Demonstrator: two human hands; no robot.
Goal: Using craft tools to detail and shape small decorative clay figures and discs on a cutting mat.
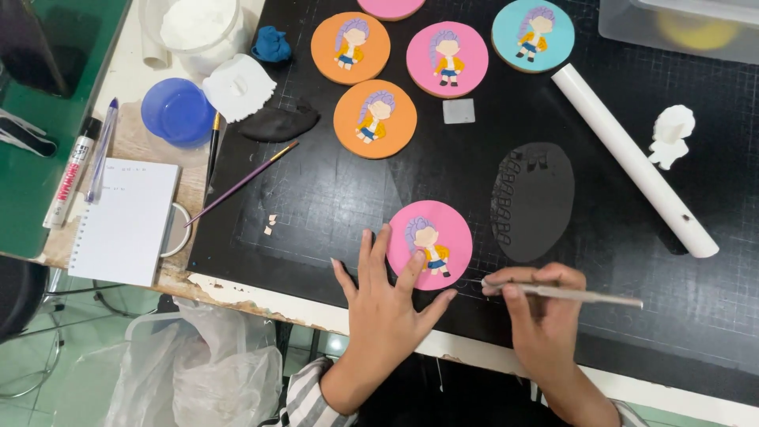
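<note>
1. The pink disc (431,245) lies flat on the black cutting mat (332,198) near the front edge of the surface (261,289), just in front of the person. It carries a small raised figure with purple hair, a yellow top and blue shorts.

2. The left hand (383,304) is spread wide, palm down, with its fingertips (417,259) resting on the lower left of the disc and the rest of the fingers fanned over the mat beside it.

3. The right hand (541,312) is closed in a pen-style pinch on a thin metal modelling tool (569,294), which lies almost level. Its far end points right; the working tip reaches toward the disc's lower right edge, and whether it touches cannot be told.

4. The disc looks light and thin, probably a soft modelling material or icing over a stiffer base. The figure seems delicate and easy to dent or smear, so I judge pressure belongs on the bare pink margin or the rim, not on the figure.

5. To lift it, sliding something flat beneath or gripping opposite edges looks safest; bending may crack the decoration.

6. Nearby lie two orange discs (374,119), another pink one (447,59), a light blue one (533,35), a white roller (632,158), a flat black rolled sheet (531,202) and a paintbrush (241,183).
</note>
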